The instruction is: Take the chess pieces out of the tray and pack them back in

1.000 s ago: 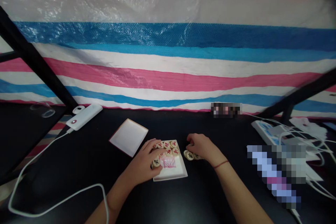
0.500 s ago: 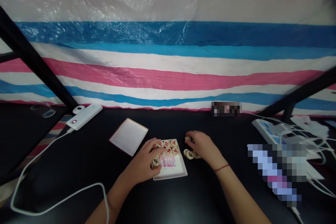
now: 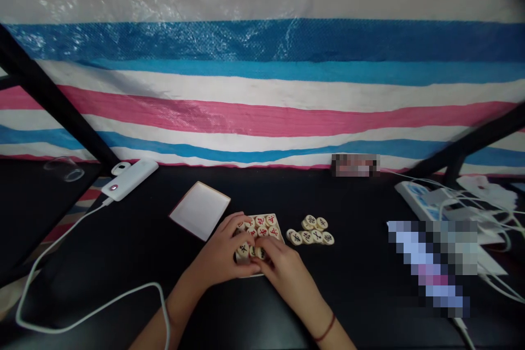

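A shallow white box (image 3: 281,228) lies on the black table, with rows of round pieces (image 3: 261,221) bearing red characters in its far part. My left hand (image 3: 229,246) curves over the box's left side, its fingers around a piece with a black character (image 3: 243,249). Over the near right part of the box is my right hand (image 3: 283,260), its thumb and fingers closed on a round piece (image 3: 260,252). Right of the box, several black-marked pieces (image 3: 317,236) form a row, with a smaller cluster (image 3: 310,222) behind it.
An open box lid (image 3: 200,210) lies to the left of the box. Farther left are a white power bank (image 3: 133,179) with a cable (image 3: 98,306) and a clear glass (image 3: 65,169). A power strip (image 3: 416,199) and tangled cables stand at the right.
My right hand has moved left from the loose pieces to the box, bringing a round piece with it. The loose pieces on the right are now uncovered. My left hand stays at the box.
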`<state>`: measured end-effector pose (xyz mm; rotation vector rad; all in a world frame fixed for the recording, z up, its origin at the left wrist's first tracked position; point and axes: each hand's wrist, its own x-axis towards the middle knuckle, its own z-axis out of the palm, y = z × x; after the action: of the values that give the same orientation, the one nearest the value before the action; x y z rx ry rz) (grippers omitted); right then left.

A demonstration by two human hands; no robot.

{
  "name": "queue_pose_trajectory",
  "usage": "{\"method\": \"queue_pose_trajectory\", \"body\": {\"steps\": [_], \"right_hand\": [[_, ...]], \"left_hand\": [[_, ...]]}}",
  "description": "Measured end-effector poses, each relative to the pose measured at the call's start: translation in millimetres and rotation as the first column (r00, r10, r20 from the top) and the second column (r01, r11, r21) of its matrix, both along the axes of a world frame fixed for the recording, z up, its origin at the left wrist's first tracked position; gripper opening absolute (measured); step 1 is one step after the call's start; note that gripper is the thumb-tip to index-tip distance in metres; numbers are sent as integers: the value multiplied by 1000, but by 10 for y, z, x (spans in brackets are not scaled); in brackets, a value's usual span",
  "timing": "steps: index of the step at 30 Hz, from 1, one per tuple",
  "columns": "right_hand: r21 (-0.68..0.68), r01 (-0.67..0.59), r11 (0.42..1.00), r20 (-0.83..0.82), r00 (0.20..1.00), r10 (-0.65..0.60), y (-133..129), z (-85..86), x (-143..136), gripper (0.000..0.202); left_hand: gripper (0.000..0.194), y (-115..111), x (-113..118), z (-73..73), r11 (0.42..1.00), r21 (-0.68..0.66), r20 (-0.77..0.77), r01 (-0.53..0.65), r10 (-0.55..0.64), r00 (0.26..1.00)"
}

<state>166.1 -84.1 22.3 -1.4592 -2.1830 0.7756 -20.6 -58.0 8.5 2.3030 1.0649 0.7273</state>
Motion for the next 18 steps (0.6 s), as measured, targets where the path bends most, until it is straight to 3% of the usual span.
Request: {"method": "queue_pose_trajectory", "body": {"steps": [7,18], "right_hand": [[117,64,991,-159,986,-45,-47,-55,143,20],[103,23,994,-130,991,-10,-75,-39,49,32]], "left_hand": [[27,7,-19,-33,997,59,-67,40,-36,997],[47,8,3,-3,999,54,-53,-1,4,999]]}}
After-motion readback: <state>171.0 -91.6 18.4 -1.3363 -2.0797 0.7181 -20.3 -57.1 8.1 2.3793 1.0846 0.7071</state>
